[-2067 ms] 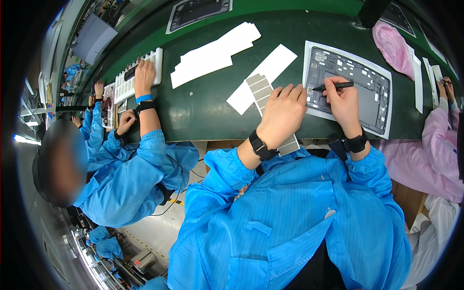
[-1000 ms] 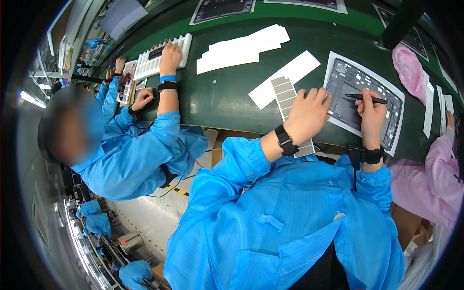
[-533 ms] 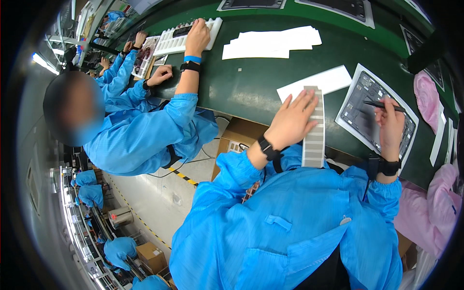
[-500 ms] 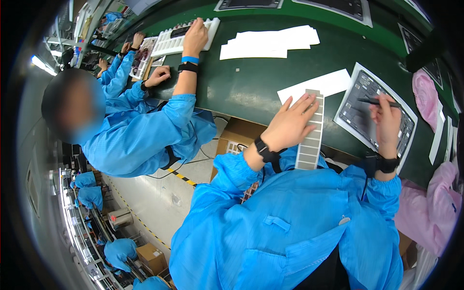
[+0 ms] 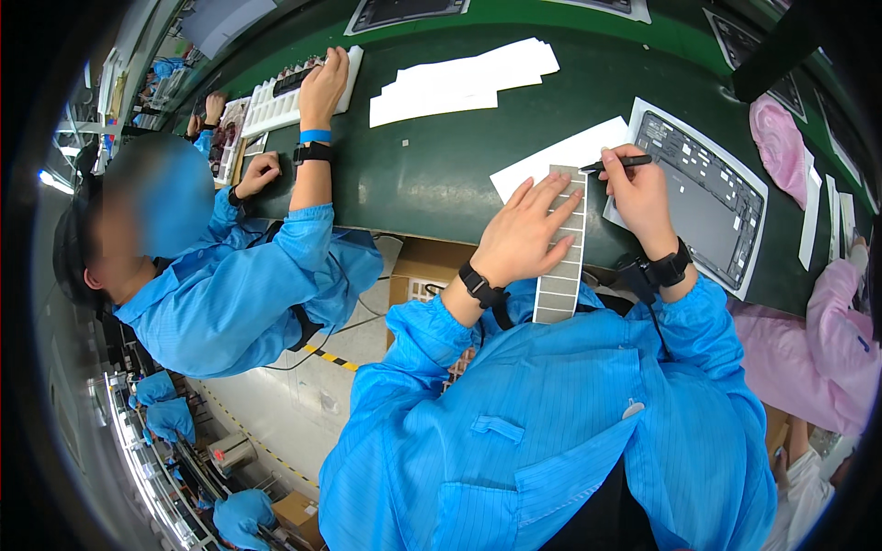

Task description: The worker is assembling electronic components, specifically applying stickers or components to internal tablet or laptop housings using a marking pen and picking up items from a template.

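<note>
My left hand lies flat with its fingers stretched over a long grey strip sheet divided by pale cross lines. The sheet reaches from the green table over its near edge toward my body. In my right hand, thumb and fingers pinch a slim black pointed tool; whether it is tweezers or a pen I cannot tell. Its tip is at the sheet's far end, beside my left fingertips. Right of it lies a dark flat panel with small white patches, on a white backing sheet. White paper lies partly behind my left hand.
Overlapping white papers lie farther back on the green table. A co-worker in blue sits at my left by a white slotted tray. A dark post, pink cloth and a pink sleeve are on the right.
My right hand has moved left with the black tool, from over the dark panel to the far end of the strip sheet. My left hand stays on the sheet. The view has shifted slightly.
</note>
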A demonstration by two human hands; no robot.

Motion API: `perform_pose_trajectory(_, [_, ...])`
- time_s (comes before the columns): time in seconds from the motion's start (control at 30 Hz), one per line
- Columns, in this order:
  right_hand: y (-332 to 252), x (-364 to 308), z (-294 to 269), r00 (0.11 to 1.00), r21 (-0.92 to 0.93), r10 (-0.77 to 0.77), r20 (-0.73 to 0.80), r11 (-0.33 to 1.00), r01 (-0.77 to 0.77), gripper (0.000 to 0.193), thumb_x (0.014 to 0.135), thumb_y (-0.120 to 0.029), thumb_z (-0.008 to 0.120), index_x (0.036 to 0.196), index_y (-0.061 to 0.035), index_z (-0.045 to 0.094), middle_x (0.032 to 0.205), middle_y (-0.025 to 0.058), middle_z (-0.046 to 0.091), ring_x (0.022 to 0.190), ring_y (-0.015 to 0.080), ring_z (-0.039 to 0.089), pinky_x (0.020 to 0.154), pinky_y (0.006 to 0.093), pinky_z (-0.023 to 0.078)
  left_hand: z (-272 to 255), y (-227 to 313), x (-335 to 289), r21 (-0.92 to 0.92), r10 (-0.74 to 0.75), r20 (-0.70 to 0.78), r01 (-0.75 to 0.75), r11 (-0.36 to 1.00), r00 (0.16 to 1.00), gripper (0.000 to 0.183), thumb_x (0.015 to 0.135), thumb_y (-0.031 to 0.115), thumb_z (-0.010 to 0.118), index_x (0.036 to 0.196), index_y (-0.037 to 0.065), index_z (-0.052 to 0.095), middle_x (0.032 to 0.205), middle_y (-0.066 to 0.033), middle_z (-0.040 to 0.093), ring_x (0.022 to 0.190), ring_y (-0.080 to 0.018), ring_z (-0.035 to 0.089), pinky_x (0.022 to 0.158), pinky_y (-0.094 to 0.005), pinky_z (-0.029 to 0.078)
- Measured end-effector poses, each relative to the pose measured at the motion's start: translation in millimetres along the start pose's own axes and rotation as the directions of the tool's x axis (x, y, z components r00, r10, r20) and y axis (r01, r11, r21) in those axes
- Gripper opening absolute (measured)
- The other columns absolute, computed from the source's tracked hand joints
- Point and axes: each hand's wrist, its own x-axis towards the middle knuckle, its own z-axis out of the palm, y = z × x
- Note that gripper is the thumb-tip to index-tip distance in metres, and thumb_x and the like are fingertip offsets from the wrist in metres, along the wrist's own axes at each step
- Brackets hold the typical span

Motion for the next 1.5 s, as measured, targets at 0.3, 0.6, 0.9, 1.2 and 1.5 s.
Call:
perform_pose_trajectory(0.3, [-1, -4, 0, 0.998, 0.096, 0.013, -0.062, 0.995, -0.007, 0.024, 0.095, -0.020, 0.059, 0.084, 0.0004, 0.062, 0.067, 0.0031, 0.062, 0.058, 0.0070, 0.053, 0.053, 0.0237, 0.041, 3, 0, -4, -0.012, 0.028, -0.015, -0.028, 1.000, 0.999, 0.062, 0.080, 0.026, 0.061, 0.137, 0.008, 0.045, 0.140, -0.0214, 0.041, 0.132, -0.0355, 0.039, 0.109, -0.0506, 0.033])
perform_pose_trajectory(0.6, [-1, -3, 11, 0.995, 0.057, -0.062, -0.074, 0.996, 0.066, 0.018, 0.094, -0.015, 0.059, 0.097, 0.0016, 0.065, 0.066, 0.0053, 0.063, 0.054, 0.0085, 0.055, 0.050, 0.0233, 0.042, -4, 5, -7, -0.015, -0.008, 0.014, 0.008, 1.000, 1.000, 0.061, 0.083, 0.027, 0.060, 0.140, 0.010, 0.043, 0.144, -0.0189, 0.038, 0.136, -0.0337, 0.035, 0.112, -0.0490, 0.027])
perform_pose_trajectory(0.9, [-31, -6, -62, 0.962, 0.307, -0.013, -0.273, 0.946, 0.100, 0.022, 0.095, -0.018, 0.059, 0.098, 0.0031, 0.064, 0.069, 0.0054, 0.062, 0.053, 0.0037, 0.051, 0.044, 0.0177, 0.036, -11, -14, 26, 0.306, 0.002, 0.122, -0.039, 0.951, 0.993, 0.059, 0.086, 0.018, 0.060, 0.142, 0.014, 0.041, 0.147, -0.0179, 0.036, 0.134, -0.0417, 0.035, 0.105, -0.0522, 0.037])
perform_pose_trajectory(1.2, [43, -100, -247, 0.847, 0.203, 0.088, -0.524, 0.979, 0.024, 0.024, 0.095, -0.016, 0.059, 0.107, 0.0034, 0.065, 0.065, 0.0022, 0.060, 0.047, 0.0015, 0.042, 0.042, 0.0171, 0.027, -35, 47, 100, 0.372, 0.000, 0.059, -0.022, 0.928, 0.998, 0.042, 0.088, 0.016, 0.058, 0.129, 0.006, 0.051, 0.128, -0.0169, 0.054, 0.112, -0.0390, 0.054, 0.091, -0.0446, 0.047])
perform_pose_trajectory(1.5, [57, -130, -251, 0.870, 0.154, 0.137, -0.473, 0.985, -0.071, 0.017, 0.093, -0.010, 0.059, 0.102, 0.0028, 0.065, 0.074, 0.0020, 0.060, 0.058, 0.0049, 0.053, 0.049, 0.0180, 0.037, 91, 184, 117, -0.210, 0.282, -0.050, -0.286, 0.935, 0.958, 0.030, 0.079, 0.015, 0.067, 0.106, 0.004, 0.058, 0.101, -0.0095, 0.056, 0.091, -0.0276, 0.056, 0.077, -0.0382, 0.047])
